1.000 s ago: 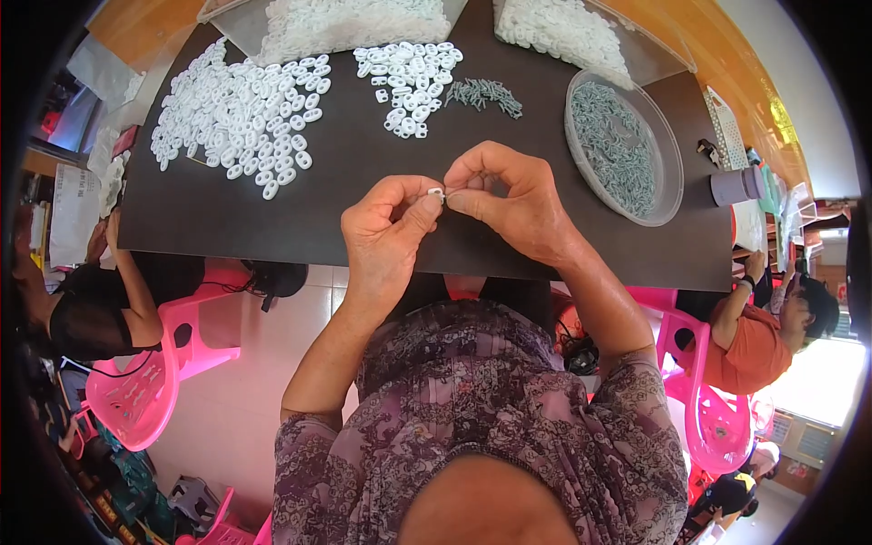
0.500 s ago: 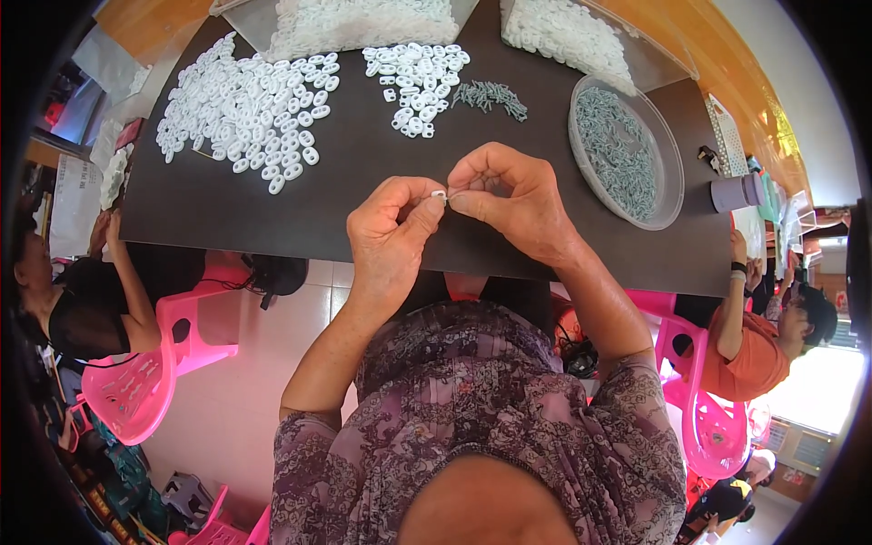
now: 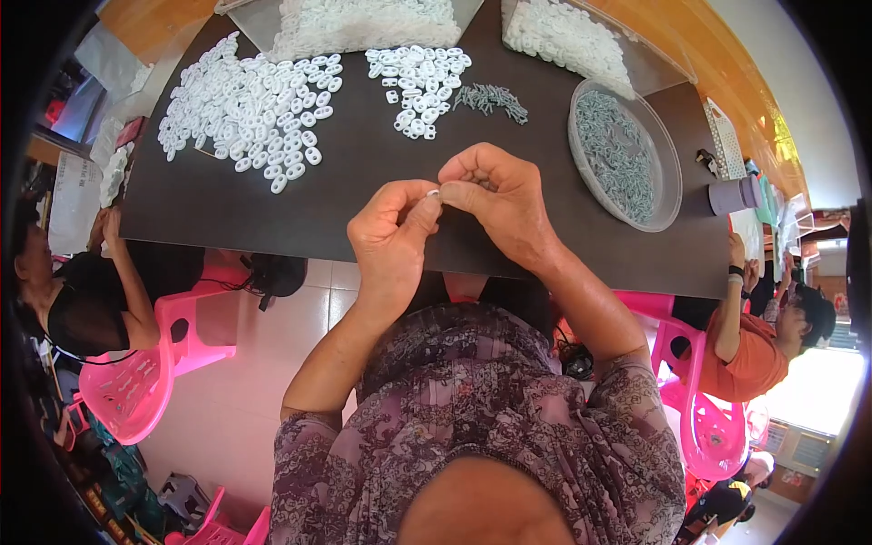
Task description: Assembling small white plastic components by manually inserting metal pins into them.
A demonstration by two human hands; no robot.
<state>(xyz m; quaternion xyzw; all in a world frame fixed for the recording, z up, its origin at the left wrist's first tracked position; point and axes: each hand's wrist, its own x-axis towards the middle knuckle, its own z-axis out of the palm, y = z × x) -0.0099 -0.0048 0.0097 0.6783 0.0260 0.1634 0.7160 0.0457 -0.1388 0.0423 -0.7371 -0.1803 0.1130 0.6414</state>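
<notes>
Between the thumb and forefinger of my left hand [image 3: 392, 238] is a small white plastic piece [image 3: 433, 193], mostly covered by the fingertips. My right hand [image 3: 507, 202] is closed in a pinch, its thumb and fingertips meeting that piece from the right. Whether the right fingers hold something of their own is hidden. Beyond my hands lies a small heap of white plastic pieces with holes [image 3: 420, 80]. Beside it is a little cluster of thin grey screw-like rods [image 3: 491, 102]. A wide pile of white oval two-holed pieces [image 3: 259, 113] spreads to the left.
A round clear tub [image 3: 673, 173] of grey rods stands on the right of the dark table [image 3: 345, 204]. Two clear bins, a left one [image 3: 245, 20] and a right one [image 3: 668, 65], hold white pieces at the back. People sit on pink chairs at both sides.
My right hand has shifted slightly left, and its thumb now presses against the white piece. Both hands' fingertips are closer together, covering more of it.
</notes>
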